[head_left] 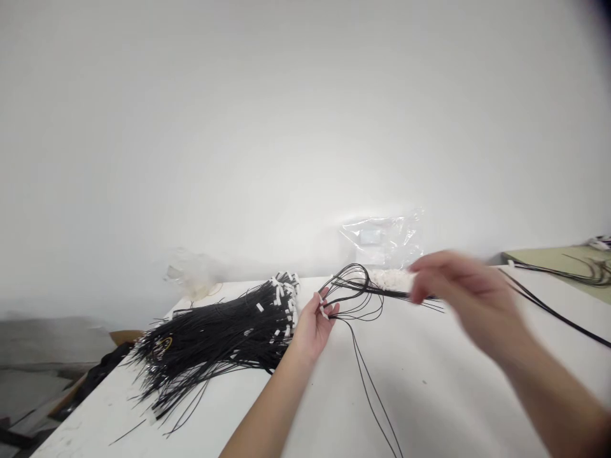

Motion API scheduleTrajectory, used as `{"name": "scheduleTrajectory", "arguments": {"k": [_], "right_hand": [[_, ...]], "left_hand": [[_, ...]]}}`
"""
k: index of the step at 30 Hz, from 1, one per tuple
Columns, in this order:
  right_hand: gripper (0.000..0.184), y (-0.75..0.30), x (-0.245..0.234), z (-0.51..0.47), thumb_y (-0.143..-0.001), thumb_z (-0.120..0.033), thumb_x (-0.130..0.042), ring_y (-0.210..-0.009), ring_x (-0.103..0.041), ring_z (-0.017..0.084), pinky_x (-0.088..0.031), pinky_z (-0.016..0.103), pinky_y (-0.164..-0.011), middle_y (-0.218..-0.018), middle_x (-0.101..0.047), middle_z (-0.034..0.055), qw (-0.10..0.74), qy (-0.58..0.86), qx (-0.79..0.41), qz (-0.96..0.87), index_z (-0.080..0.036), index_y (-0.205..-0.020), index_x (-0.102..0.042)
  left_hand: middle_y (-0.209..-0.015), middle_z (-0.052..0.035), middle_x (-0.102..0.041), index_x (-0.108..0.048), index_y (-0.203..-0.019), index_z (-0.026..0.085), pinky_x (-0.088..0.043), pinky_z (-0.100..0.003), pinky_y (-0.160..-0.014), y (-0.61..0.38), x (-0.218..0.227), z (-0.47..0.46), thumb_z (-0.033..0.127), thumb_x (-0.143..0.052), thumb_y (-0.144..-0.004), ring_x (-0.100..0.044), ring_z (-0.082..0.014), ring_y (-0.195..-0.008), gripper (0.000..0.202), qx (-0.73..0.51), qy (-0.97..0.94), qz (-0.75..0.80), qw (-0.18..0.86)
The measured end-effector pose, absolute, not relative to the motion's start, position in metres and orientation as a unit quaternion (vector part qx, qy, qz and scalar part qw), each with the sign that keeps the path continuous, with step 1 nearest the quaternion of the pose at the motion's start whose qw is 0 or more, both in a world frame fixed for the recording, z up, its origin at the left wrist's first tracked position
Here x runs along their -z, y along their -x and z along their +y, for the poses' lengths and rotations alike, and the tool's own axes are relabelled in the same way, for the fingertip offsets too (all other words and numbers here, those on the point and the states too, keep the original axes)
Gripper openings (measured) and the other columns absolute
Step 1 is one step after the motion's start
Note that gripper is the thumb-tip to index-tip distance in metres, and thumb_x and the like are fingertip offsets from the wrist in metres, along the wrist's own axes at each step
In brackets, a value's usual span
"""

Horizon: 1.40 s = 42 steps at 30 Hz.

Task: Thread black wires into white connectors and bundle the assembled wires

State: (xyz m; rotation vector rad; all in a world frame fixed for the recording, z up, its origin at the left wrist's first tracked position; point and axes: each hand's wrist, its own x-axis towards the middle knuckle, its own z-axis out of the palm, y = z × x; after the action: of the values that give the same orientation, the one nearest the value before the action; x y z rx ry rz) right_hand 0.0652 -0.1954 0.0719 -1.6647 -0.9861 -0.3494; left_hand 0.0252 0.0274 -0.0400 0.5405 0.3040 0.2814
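Observation:
My left hand is closed on several thin black wires near small white connectors. The wires bow out to the right of the fingers in loose loops, and two long strands hang toward the table's front edge. My right hand is raised to the right of the loops, smeared by motion, so whether its fingers hold anything is unclear. Below and behind its fingertips, a straight bunch of black wires lies on the white table. Left of my left hand is a big pile of black wires with white connectors at its right end.
A clear plastic bag with small white pieces is against the wall. Another crumpled clear bag lies at the back left. More black wires stretch across the right side, beside a green-yellow surface.

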Motion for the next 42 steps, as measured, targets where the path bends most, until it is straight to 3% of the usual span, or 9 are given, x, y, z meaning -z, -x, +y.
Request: {"name": "scheduleTrajectory", "arguments": {"k": [3,6,15,24,27,32,35,38,42], "right_hand": [[0.029,-0.067,-0.03,-0.158,-0.083,-0.037,-0.044,-0.05,-0.051,0.009,-0.037,0.02,-0.042,-0.061,-0.058,0.0004,0.435,0.793,-0.083,-0.418,-0.019,-0.066,-0.058],[0.033,-0.064,0.009,-0.127,-0.076,-0.043,-0.05,-0.05,-0.047,0.01,-0.03,0.02,-0.041,-0.057,-0.056,-0.0004,0.353,0.873,-0.069,-0.33,-0.019,-0.054,-0.051],[0.04,-0.059,0.036,-0.124,-0.082,-0.044,-0.039,-0.046,-0.025,0.009,-0.02,0.02,-0.042,-0.048,-0.035,-0.0039,0.422,0.857,-0.092,-0.283,-0.017,-0.055,-0.027],[0.036,-0.062,0.041,-0.131,-0.082,-0.041,-0.044,-0.051,-0.023,0.008,-0.022,0.021,-0.047,-0.054,-0.028,-0.0041,0.549,0.743,-0.142,-0.355,-0.017,-0.058,-0.032],[0.029,-0.058,0.037,-0.134,-0.084,-0.036,-0.042,-0.051,-0.027,0.008,-0.025,0.02,-0.049,-0.055,-0.032,-0.0041,0.51,0.714,-0.185,-0.443,-0.018,-0.062,-0.042],[0.031,-0.053,0.036,-0.136,-0.089,-0.029,-0.031,-0.055,-0.037,0.009,-0.029,0.022,-0.057,-0.058,-0.043,-0.0026,0.385,0.746,-0.108,-0.532,-0.018,-0.066,-0.048],[0.031,-0.056,0.035,-0.14,-0.089,-0.028,-0.03,-0.057,-0.04,0.009,-0.03,0.023,-0.057,-0.063,-0.049,-0.001,0.368,0.745,-0.097,-0.548,-0.018,-0.069,-0.051],[0.035,-0.065,0.033,-0.145,-0.089,-0.032,-0.031,-0.056,-0.041,0.01,-0.031,0.024,-0.056,-0.063,-0.05,0.0008,0.439,0.694,-0.116,-0.559,-0.017,-0.066,-0.052],[0.048,-0.08,0.026,-0.154,-0.086,-0.044,-0.027,-0.053,-0.044,0.013,-0.034,0.027,-0.055,-0.056,-0.048,0.004,0.637,0.572,-0.188,-0.482,-0.015,-0.059,-0.054]], "left_hand": [[-0.058,0.0032,-0.045,-0.06,-0.092,0.011,-0.045,-0.028,-0.084,-0.025,0.038,0.029,0.027,-0.055,-0.077,-0.041,-0.0027,-0.048,0.022,-0.16,-0.255,0.149,0.942],[-0.06,0.003,-0.046,-0.06,-0.094,0.012,-0.046,-0.027,-0.082,-0.026,0.037,0.031,0.027,-0.056,-0.077,-0.042,-0.0029,-0.05,0.024,-0.182,-0.253,0.153,0.938],[-0.069,0.0006,-0.052,-0.062,-0.089,0.011,-0.046,-0.025,-0.077,-0.027,0.036,0.025,0.026,-0.06,-0.074,-0.043,-0.0026,-0.053,0.022,-0.246,-0.293,0.135,0.914],[-0.063,0.0018,-0.049,-0.061,-0.092,0.011,-0.045,-0.026,-0.079,-0.03,0.039,0.03,0.028,-0.059,-0.074,-0.045,-0.0036,-0.054,0.025,-0.252,-0.278,0.15,0.915],[-0.064,0.0012,-0.049,-0.061,-0.093,0.012,-0.046,-0.026,-0.079,-0.031,0.038,0.032,0.027,-0.057,-0.076,-0.046,-0.0041,-0.055,0.023,-0.249,-0.266,0.159,0.918],[-0.065,0.0004,-0.049,-0.06,-0.092,0.012,-0.046,-0.023,-0.069,-0.031,0.036,0.034,0.026,-0.056,-0.076,-0.049,-0.0061,-0.058,0.021,-0.236,-0.255,0.173,0.922],[-0.064,0.001,-0.048,-0.059,-0.092,0.012,-0.045,-0.022,-0.066,-0.031,0.038,0.036,0.026,-0.056,-0.076,-0.047,-0.0056,-0.057,0.021,-0.229,-0.252,0.159,0.927],[-0.062,0.0019,-0.045,-0.06,-0.091,0.012,-0.045,-0.022,-0.067,-0.032,0.041,0.037,0.026,-0.056,-0.076,-0.044,-0.0041,-0.053,0.021,-0.23,-0.253,0.142,0.929],[-0.063,0.0016,-0.046,-0.061,-0.091,0.011,-0.045,-0.022,-0.067,-0.033,0.043,0.035,0.027,-0.057,-0.076,-0.04,-0.0031,-0.051,0.022,-0.229,-0.269,0.136,0.926]]}}
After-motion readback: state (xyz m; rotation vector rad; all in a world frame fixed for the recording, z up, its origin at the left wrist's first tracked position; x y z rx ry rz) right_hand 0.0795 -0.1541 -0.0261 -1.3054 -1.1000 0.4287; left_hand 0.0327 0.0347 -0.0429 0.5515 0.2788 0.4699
